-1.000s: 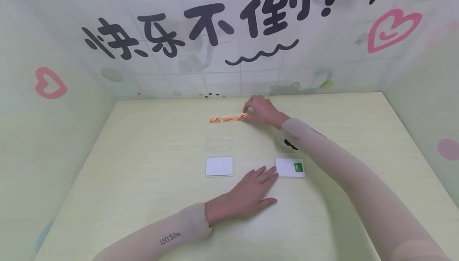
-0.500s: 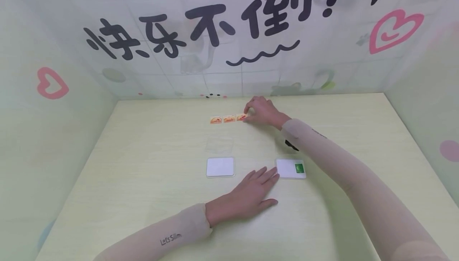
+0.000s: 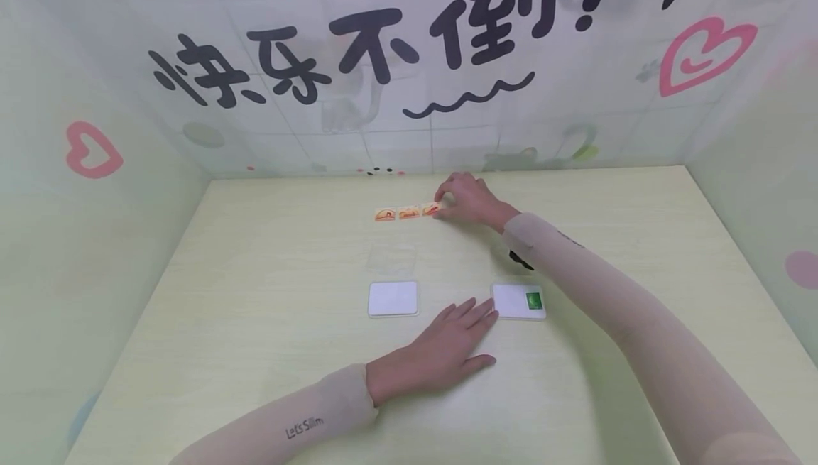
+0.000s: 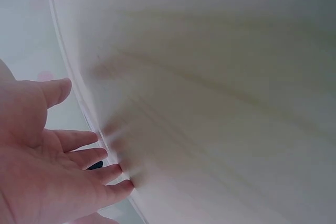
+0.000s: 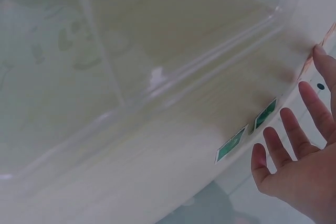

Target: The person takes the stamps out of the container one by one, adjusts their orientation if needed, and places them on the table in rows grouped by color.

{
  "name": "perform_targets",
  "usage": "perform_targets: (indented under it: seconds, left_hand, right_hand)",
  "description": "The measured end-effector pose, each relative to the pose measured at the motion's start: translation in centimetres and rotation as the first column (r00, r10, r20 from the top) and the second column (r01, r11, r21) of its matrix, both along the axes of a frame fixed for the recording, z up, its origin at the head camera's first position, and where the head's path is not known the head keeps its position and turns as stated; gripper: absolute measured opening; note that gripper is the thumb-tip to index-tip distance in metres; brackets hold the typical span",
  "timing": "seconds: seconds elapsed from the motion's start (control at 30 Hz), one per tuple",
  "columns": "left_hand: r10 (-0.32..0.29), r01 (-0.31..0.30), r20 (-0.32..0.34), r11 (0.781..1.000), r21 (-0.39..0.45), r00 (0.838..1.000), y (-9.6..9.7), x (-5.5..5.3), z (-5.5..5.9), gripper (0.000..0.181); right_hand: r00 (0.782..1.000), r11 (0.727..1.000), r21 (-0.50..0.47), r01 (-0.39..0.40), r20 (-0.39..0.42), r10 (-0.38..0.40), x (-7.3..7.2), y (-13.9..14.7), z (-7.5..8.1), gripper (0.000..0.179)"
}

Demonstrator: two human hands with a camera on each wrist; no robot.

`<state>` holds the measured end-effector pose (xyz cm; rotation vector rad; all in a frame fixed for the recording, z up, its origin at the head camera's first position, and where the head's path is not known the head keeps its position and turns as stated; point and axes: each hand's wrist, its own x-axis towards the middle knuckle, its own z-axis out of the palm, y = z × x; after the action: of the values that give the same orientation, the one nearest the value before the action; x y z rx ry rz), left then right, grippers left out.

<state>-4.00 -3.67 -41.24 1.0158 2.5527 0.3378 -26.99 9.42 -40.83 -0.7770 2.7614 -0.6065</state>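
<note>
Three small orange-printed stamps lie in a row near the back of the table; the left stamp (image 3: 385, 214), middle stamp (image 3: 409, 212) and right stamp (image 3: 430, 209) almost touch. The right hand (image 3: 471, 199) pinches the right stamp's edges between thumb and index finger, its other fingers curved. Two green stamps (image 5: 231, 144) lie by those fingers in the right wrist view, hidden by the hand in the head view. My left hand (image 3: 441, 351) lies flat, fingers straight, fingertips touching the left edge of a white rectangular stack (image 3: 510, 301) with a green stamp (image 3: 533, 300) on top.
A second white stack in a clear case (image 3: 393, 299) sits left of the left hand. Behind it is a flat transparent lid (image 3: 391, 259), hard to see. Printed walls stand behind and on both sides of the pale table (image 3: 255, 309).
Almost nothing. Both hands hold their places and the stamps lie as before; the head view has shifted very slightly.
</note>
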Motion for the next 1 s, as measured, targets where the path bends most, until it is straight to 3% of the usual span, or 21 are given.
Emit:
perform_targets:
  seconds: [0.43, 1.0]
  left_hand:
    - [-0.009, 0.009, -0.003, 1.0, -0.007, 1.0, -0.1, 0.0, -0.1, 0.067]
    - [-0.005, 0.005, 0.004, 1.0, -0.011, 1.0, 0.0, -0.2, 0.2, 0.066]
  right_hand:
    - [1.0, 1.0, -0.005, -0.004, 0.006, 0.004, 0.4, 0.6, 0.0, 0.042]
    - [0.999, 0.998, -0.032, 0.049, -0.016, -0.049, 2.9, 1.6, 0.9, 0.042]
